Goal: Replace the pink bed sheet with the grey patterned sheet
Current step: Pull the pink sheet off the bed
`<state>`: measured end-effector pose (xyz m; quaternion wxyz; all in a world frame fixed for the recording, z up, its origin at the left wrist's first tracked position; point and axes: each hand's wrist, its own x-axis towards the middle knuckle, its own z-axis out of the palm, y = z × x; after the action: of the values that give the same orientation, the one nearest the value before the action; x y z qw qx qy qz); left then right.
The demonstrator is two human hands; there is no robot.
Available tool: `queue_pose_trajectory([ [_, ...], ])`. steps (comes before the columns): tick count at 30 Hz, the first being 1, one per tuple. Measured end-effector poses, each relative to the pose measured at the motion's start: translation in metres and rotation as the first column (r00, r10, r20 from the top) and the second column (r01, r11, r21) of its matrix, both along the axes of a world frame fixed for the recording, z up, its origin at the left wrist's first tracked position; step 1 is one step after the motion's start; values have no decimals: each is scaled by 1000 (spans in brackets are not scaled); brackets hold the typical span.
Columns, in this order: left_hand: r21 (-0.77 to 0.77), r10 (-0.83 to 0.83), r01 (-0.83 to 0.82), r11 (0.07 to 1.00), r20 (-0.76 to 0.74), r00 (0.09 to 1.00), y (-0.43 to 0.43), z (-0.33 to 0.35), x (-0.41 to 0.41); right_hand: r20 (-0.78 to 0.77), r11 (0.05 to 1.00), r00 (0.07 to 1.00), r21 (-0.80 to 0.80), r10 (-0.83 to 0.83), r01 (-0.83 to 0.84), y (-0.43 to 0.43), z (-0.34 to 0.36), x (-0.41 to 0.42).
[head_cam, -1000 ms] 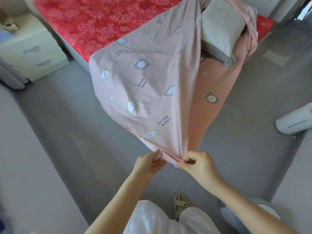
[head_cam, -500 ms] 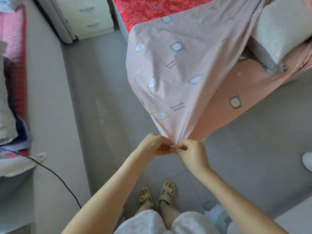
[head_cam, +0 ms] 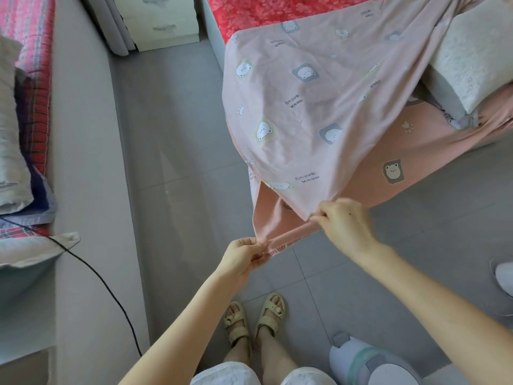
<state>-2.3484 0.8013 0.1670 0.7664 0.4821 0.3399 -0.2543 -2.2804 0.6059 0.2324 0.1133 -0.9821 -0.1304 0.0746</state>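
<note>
The grey tiled floor (head_cam: 180,134) ran between a low ledge along the left wall and the bed. The bed's red flowered mattress (head_cam: 263,9) lay bare along its far side. The pink bed sheet (head_cam: 319,112), printed with little bears, was pulled off the mattress's near corner and hung out over the floor, stretched taut toward the person, paler side up and a deeper pink layer beneath. A white pillow (head_cam: 472,59) lay on the sheet near the bed's right edge. A cream set of drawers (head_cam: 163,20) stood beside the bed's head end.

The right hand (head_cam: 344,223) pinched the sheet's hem between thumb and curled fingers. The left hand (head_cam: 241,258), lower and nearer the body, pinched the same hem further along, so a short strip of edge with red lettering ran tight between the two. Beige sandals (head_cam: 269,315) stood on the tiles below, and a black cable (head_cam: 105,279) trailed across the ledge.
</note>
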Motion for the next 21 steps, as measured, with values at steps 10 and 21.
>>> queue_pose_trajectory([
  [10,69,-40,41,997,-15,999,7,-13,-29,243,847,823,7,514,-531,-7,2,-10],
  [21,94,-111,109,990,15,994,17,-45,-54,-56,815,998,579,17,18,13,-36,-178],
])
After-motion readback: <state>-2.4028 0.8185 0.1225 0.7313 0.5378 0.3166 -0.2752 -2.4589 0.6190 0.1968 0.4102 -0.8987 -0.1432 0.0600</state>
